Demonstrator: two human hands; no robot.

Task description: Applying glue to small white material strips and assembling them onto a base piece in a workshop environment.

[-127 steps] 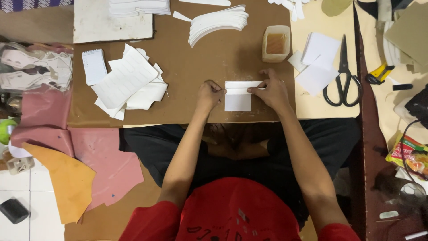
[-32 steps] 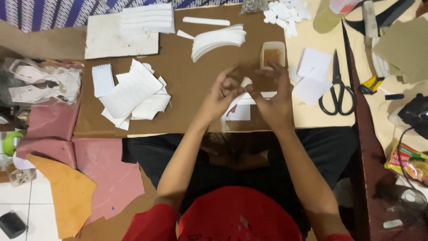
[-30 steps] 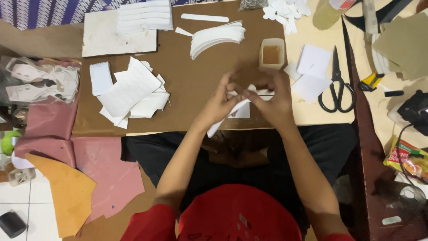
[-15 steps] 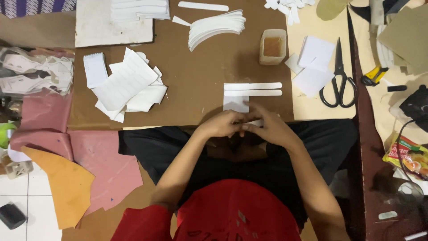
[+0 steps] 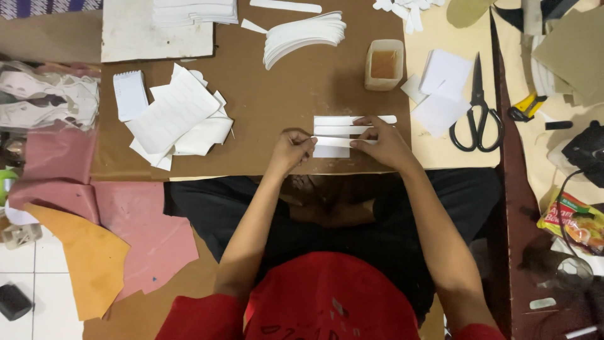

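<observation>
In the head view, a narrow white strip is held at its two ends: the left hand is pinched closed on the left end, the right hand on the right end with its fingers spread over it. The strip lies just below two like strips already laid side by side on the brown cardboard sheet, near that sheet's lower edge. A small beige cup with brownish contents stands above the strips. To the left of them a loose heap of white cut pieces is spread; black scissors rest off the sheet's right edge.

The strip could probably be set down crooked or overlapping its neighbour if one end is lowered before the other. The cup seems to stand close enough to be knocked by a raised right hand.

Half a second earlier, both hands were drawn together below the sheet's lower edge, and only two strips lay there. Now the hands have been moved up onto the sheet and apart, with a third strip stretched between them.
</observation>
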